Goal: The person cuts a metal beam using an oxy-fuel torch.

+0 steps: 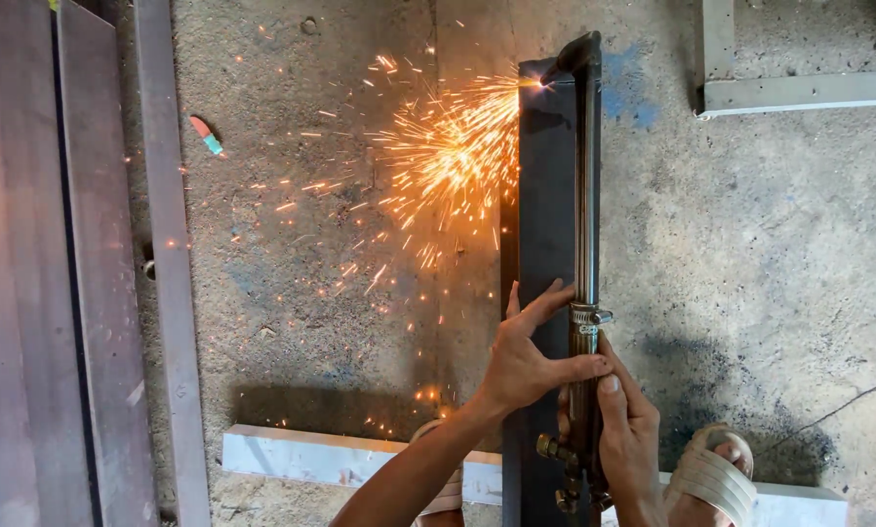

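Observation:
A long cutting torch (585,195) lies along a dark steel beam (545,195) that runs away from me. Its bent tip meets the beam's far end, where orange sparks (448,156) spray to the left over the concrete floor. My right hand (628,429) is closed around the torch's handle near its brass valves. My left hand (531,356) rests with spread fingers on the beam, its thumb and forefinger touching the torch tube at the clamp ring.
A pale steel bar (340,457) lies across the floor under the beam's near end. Long grey steel sections (170,254) lie at the left. A metal frame corner (779,93) sits at top right. My sandalled feet (711,478) flank the beam.

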